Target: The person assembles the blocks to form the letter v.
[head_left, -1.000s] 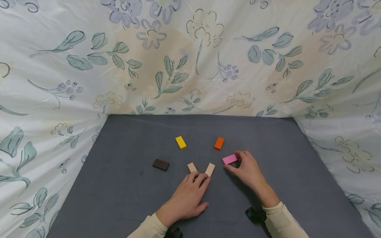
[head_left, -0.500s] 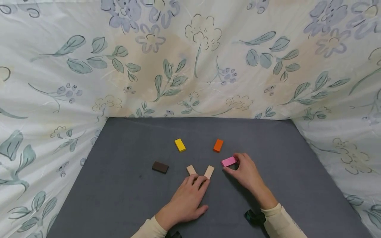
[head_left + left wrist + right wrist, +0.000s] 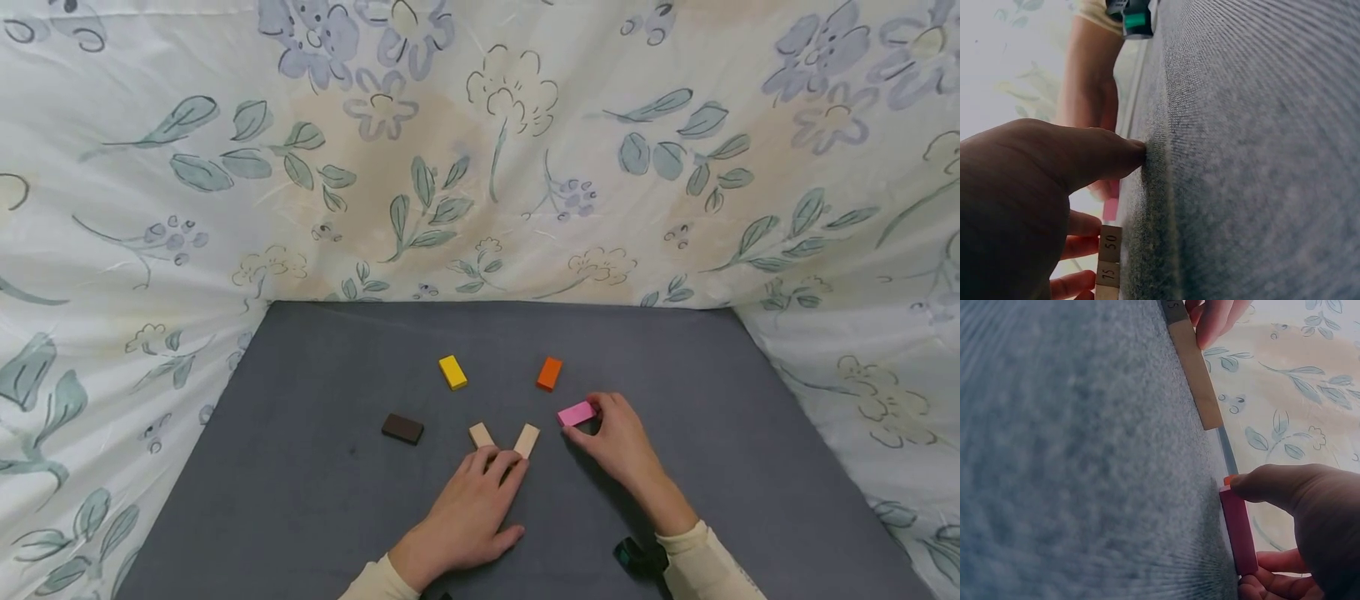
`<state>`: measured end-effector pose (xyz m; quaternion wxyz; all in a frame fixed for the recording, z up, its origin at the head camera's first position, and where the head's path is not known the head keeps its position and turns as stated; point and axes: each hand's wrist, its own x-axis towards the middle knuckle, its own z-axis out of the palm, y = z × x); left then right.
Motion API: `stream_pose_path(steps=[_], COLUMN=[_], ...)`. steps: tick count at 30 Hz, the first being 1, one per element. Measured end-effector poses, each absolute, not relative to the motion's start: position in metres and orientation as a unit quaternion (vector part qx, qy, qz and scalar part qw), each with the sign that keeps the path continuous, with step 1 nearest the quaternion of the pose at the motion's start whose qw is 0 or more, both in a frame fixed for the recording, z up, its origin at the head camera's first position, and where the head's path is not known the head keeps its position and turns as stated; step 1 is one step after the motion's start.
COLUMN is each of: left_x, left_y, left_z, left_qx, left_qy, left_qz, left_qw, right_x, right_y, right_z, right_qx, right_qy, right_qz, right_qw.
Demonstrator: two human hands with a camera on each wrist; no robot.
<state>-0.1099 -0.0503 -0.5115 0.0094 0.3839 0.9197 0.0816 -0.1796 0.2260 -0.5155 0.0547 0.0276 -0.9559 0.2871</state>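
A pink block [image 3: 576, 413] lies on the grey cloth, pinched between the thumb and fingers of my right hand [image 3: 622, 442]; the right wrist view shows the pink block [image 3: 1239, 531] held at its two ends. My left hand [image 3: 468, 517] rests with fingertips on the near ends of two light wooden blocks [image 3: 481, 434], [image 3: 527, 440], its thumb spread to the side. In the left wrist view, blocks numbered 50 [image 3: 1110, 242] and 75 [image 3: 1108, 274] stand by the fingertips. The fingers hide the near ends of the wooden blocks in the head view.
Beyond the hands lie a yellow block [image 3: 453, 372] and an orange block [image 3: 549, 374]. A dark brown block [image 3: 402, 428] is to the left. Floral fabric [image 3: 495, 167] rises behind the grey cloth [image 3: 300, 500] and along both sides.
The whole head view has shifted slightly, with the scene lower in the frame. Both hands keep their places on the blocks.
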Motion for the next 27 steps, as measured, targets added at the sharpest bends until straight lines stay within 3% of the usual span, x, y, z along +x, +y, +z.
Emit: stream_pose_path(steps=[27], left_x=[-0.1098], left_y=[-0.0514], left_z=[-0.5085], left_qx=[0.376], left_qy=[0.923], left_qz=[0.073], left_qw=[0.031], right_x=[-0.1796], right_y=[0.2241], right_z=[-0.5108], right_qx=[0.063], right_qy=[-0.952], right_qz=[0.288], right_qw=[0.086])
